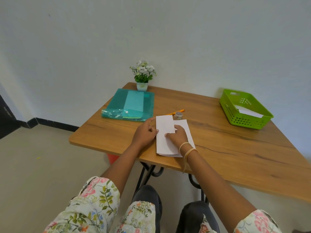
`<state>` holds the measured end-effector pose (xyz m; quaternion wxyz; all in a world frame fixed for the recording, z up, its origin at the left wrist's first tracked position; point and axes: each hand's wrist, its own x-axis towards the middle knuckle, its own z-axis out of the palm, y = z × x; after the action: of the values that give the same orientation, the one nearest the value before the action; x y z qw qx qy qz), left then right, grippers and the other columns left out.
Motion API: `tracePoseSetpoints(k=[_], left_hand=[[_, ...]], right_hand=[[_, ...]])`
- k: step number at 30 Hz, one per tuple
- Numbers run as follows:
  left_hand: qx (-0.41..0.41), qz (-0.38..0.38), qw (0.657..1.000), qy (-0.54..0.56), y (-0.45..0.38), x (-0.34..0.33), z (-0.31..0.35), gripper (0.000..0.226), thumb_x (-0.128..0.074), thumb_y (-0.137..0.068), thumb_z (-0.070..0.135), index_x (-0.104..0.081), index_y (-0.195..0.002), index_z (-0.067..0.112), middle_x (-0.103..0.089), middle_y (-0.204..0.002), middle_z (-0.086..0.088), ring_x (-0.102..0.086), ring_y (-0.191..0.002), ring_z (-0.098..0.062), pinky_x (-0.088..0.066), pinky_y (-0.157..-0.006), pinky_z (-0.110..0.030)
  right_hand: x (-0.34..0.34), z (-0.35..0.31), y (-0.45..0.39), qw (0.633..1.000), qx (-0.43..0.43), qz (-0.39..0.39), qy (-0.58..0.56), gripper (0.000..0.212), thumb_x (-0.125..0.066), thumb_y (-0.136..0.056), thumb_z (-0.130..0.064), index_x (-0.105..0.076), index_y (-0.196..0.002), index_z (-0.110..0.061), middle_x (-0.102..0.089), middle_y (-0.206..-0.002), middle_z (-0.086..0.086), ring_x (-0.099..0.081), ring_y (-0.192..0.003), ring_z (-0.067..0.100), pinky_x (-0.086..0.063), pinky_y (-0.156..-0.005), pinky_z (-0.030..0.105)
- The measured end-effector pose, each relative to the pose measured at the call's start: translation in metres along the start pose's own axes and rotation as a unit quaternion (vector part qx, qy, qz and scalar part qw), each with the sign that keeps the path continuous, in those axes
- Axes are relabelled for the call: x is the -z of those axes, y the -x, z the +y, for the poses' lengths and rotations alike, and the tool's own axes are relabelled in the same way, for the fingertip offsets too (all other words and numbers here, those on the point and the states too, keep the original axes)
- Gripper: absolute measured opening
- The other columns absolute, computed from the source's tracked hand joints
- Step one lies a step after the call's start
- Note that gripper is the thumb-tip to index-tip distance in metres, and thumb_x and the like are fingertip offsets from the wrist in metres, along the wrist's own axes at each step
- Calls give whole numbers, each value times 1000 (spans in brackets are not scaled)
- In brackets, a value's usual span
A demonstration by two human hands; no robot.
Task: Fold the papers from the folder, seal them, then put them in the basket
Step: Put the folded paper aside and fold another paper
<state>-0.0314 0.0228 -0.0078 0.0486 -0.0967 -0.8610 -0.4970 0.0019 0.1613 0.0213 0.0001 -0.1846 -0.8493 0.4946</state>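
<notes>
One white sheet of paper [165, 132], partly folded, lies near the front edge of the wooden table [235, 148]. The left hand [145, 132] pinches its left edge; the right hand [177, 135] presses flat on it, fingers spread. One teal plastic folder [129, 105] sits toward the back left corner, and one green plastic basket [244, 110] (white paper inside) at the right edge. One tape roll [178, 115], one orange pen [175, 112] and one potted flower [142, 76] lie behind.

My right hand [176, 135] hides part of the paper [164, 132] beneath it; print on the tape roll [178, 115] beyond my fingertips is unreadably small
</notes>
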Motion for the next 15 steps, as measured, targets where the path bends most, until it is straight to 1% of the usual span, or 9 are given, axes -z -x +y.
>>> tracePoseSetpoints(k=[3,5,6,8,10,12,13,15], left_hand=[[5,7,1000,2,-1,-1,1,54,-65,-89,19,-44,-137,30,-61,-72,3,-56,-65,-10,-53,-64,-30],[11,12,1000,13,-2,-1,0,54,-65,-88,18,-45,-137,29,-61,-71,2,-57,-65,-10,-53,-65,-31],[14,17,1000,21,-3,-1,-1,54,-65,-88,17,-45,-137,27,-62,-72,1,-57,-66,-10,-54,-65,-32],[14,22,999,46,-3,0,-2,52,-64,-90,18,-45,-138,25,-65,-73,0,-60,-68,-11,-54,-63,-29],[-1,15,998,67,-2,1,-1,51,-58,-94,20,-42,-142,28,-67,-78,-3,-61,-69,-11,-52,-61,-26],[-28,4,997,71,-1,2,-1,51,-50,-99,20,-36,-145,38,-67,-85,-8,-61,-71,-16,-57,-68,-34],[-41,-1,997,66,-1,2,-1,52,-46,-100,21,-32,-145,44,-65,-84,-8,-61,-72,-18,-58,-72,-37],[-65,-11,996,53,2,2,1,54,-43,-101,26,-22,-145,52,-61,-76,-1,-60,-71,-16,-56,-75,-38]], right_hand=[[0,2,1,990,60,48,117,65,-64,-89,-22,-33,-144,-9,-40,-143,13,-42,-130,30,-37,-105,35],[1,6,4,973,89,79,200,65,-63,-90,-28,-33,-144,-10,-39,-142,13,-40,-130,29,-37,-106,35],[1,8,4,963,106,83,232,61,-60,-91,-32,-36,-143,-10,-40,-142,12,-40,-129,28,-37,-106,36],[2,13,5,956,129,61,255,50,-52,-95,-36,-47,-138,-11,-46,-139,11,-44,-127,26,-37,-105,36],[1,16,6,960,145,35,235,46,-45,-97,-39,-54,-132,-10,-52,-135,10,-48,-122,26,-38,-103,36],[2,14,8,974,148,11,171,51,-37,-98,-46,-54,-130,-9,-56,-132,9,-51,-117,26,-39,-100,37],[2,10,11,983,138,-4,125,55,-33,-98,-50,-54,-129,-10,-57,-130,6,-52,-115,25,-40,-98,37],[2,1,12,992,115,-35,31,56,-29,-99,-53,-55,-125,-10,-57,-120,0,-53,-109,21,-39,-94,34]])
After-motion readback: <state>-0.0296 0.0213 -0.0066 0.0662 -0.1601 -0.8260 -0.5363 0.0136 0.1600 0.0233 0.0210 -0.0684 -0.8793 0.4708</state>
